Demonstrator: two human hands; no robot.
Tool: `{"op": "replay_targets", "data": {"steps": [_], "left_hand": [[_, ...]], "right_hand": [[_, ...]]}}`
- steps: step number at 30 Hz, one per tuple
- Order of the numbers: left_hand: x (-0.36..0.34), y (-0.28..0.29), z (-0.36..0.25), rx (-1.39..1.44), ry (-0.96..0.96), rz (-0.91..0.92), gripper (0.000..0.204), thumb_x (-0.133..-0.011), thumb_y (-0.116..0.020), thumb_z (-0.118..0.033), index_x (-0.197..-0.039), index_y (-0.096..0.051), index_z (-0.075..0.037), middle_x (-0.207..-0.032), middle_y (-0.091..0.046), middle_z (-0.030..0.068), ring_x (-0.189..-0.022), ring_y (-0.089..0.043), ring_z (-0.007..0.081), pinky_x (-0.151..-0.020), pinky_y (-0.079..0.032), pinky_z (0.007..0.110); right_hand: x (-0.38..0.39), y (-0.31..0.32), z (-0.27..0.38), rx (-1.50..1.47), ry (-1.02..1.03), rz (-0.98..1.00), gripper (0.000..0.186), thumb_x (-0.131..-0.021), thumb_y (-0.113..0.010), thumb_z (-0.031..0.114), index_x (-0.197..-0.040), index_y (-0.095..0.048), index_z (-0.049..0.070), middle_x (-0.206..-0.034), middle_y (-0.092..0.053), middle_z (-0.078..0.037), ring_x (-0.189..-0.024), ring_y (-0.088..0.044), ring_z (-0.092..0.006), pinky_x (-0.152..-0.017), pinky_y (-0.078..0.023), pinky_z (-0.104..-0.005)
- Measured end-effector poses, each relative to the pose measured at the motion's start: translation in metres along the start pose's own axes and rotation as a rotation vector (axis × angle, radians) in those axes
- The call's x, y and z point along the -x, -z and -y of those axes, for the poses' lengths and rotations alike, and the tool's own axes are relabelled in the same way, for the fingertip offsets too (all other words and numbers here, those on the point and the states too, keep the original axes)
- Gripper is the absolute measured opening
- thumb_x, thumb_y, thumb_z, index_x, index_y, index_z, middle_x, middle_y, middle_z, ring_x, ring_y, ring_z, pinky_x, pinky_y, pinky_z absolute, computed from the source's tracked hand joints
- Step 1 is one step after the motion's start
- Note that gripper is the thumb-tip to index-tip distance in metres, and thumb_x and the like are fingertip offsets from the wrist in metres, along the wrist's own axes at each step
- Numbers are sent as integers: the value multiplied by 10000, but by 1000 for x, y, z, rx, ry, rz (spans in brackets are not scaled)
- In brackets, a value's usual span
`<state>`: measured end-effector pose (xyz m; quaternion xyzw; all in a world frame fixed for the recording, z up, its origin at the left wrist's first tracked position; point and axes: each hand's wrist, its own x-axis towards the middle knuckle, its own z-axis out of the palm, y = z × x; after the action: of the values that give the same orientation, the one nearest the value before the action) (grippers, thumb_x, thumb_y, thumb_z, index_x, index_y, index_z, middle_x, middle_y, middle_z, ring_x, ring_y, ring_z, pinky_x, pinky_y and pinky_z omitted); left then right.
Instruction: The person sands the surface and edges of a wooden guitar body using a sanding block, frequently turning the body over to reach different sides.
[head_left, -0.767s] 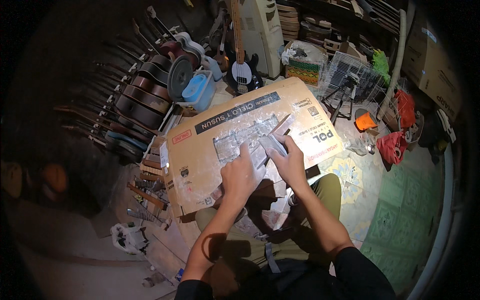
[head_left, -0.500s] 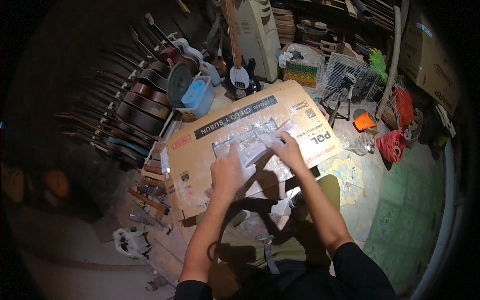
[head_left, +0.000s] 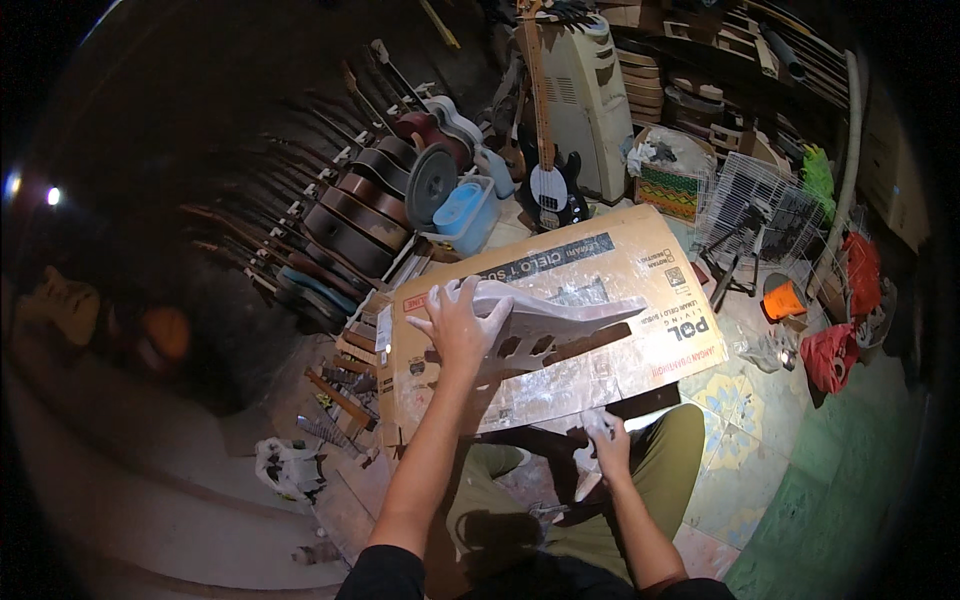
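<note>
My left hand (head_left: 462, 328) grips the left end of a long, pale, curved piece (head_left: 565, 312) covered in whitish dust, its fingers spread over that end. The piece reaches to the right above a flat cardboard box (head_left: 440, 395) in front of me. Dark patches below it could be cut-outs or shadows; I cannot tell which. My right hand (head_left: 606, 442) is low, between the box's near edge and my right knee. Its fingers are closed around something whitish that I cannot make out. White dust coats both hands.
Guitars (head_left: 350, 210) stand in a row at the left. A black electric bass (head_left: 550, 190) leans beyond the box. A blue tub (head_left: 465, 215), a wire cage (head_left: 755, 205), an orange container (head_left: 785, 300) and red bags (head_left: 830, 355) surround the work area. Wood scraps (head_left: 345, 400) lie at the left.
My right hand has left the pale piece and moved down beside my right knee. The piece now stretches lengthwise to the right from my left hand. The whole view has shifted.
</note>
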<state>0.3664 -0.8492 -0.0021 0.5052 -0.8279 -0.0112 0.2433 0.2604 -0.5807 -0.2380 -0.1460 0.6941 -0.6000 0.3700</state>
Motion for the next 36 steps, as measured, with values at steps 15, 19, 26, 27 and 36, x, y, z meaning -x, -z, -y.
{"op": "replay_targets", "data": {"steps": [15, 19, 26, 27, 36], "left_hand": [[-25, -16, 22, 445, -6, -273, 204, -977, -572, -113, -1105, -721, -58, -1068, -736, 155, -1002, -687, 337, -910, -513, 423], [-26, -10, 35, 553, -33, -234, 201, -980, -576, -88, -1116, -708, -20, -1075, -738, 166, -1053, -691, 297, -929, -511, 376], [-4, -20, 50, 917, 229, 103, 324, -908, -738, -211, -1144, -680, 3, -1013, -735, 128, -949, -681, 202, -888, -525, 341], [-3, -23, 46, 922, 228, 103, 324, -908, -738, -211, -1144, -680, 3, -1013, -735, 128, -949, -681, 202, -888, -525, 341], [15, -27, -15, 765, 17, 217, 515, -712, -904, -335, -1004, -634, -8, -915, -658, 68, -857, -596, 149, -795, -497, 319]], "right_hand": [[-11, -2, -51, -67, -22, -50, 379, -880, -700, 115, -1231, -623, -8, -1135, -683, -110, -1008, -644, -190, -898, -513, -325], [-9, -1, -52, -63, -31, -47, 369, -884, -693, 109, -1230, -624, 0, -1132, -681, -106, -995, -642, -185, -881, -518, -326], [-9, -3, -49, -136, -98, -40, 387, -879, -709, 107, -1231, -621, -29, -1167, -670, -127, -1068, -630, -218, -961, -490, -337], [-12, -1, -52, -115, -102, -53, 387, -881, -704, 100, -1236, -617, -28, -1163, -671, -125, -1057, -635, -215, -946, -499, -333], [-12, 11, -56, -110, -207, -102, 432, -870, -726, 134, -1251, -613, -36, -1169, -670, -136, -1049, -643, -215, -925, -515, -336]]}}
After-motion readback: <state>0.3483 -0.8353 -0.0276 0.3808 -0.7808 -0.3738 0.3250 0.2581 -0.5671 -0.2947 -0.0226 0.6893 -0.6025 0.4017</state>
